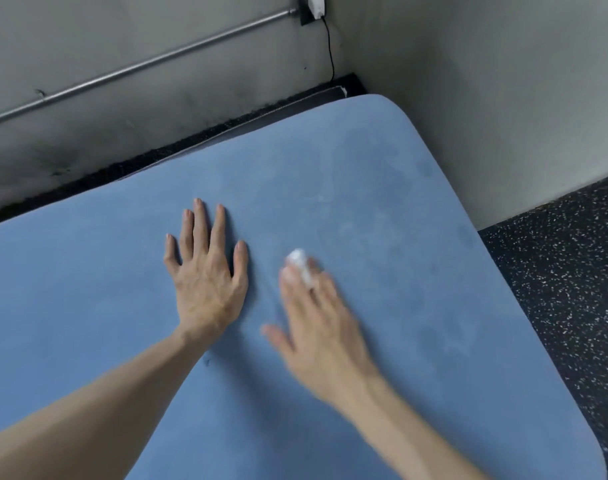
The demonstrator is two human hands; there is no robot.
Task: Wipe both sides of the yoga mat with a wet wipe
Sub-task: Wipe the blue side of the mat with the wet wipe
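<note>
yoga mat (330,188), blue, flat on dark speckled floor (565,278), far rounded corner tucked close to grey wall (468,81). darker damp-looking patches on mat near that corner.

left hand (205,271) on mat, near its middle. palm down, fingers straight and spread wide, pressing flat, holding nothing.

right hand (319,323) just beside left hand, on the side nearer mat's rounded corner. blurred. fingers mostly straight, lying over small white wet wipe (297,261), wipe bunched up and peeking out past fingertips, down against mat. whether fingers pinch wipe or only press it: cannot tell, too blurry.

both bare forearms over near part of mat.

beyond mat's far edge, dark strip along bottom of wall. above it, thin metal pipe (139,65) running along wall. white plug (315,6) high on wall beyond mat's far corner, black cord (330,50) hanging down from it toward that corner.
</note>
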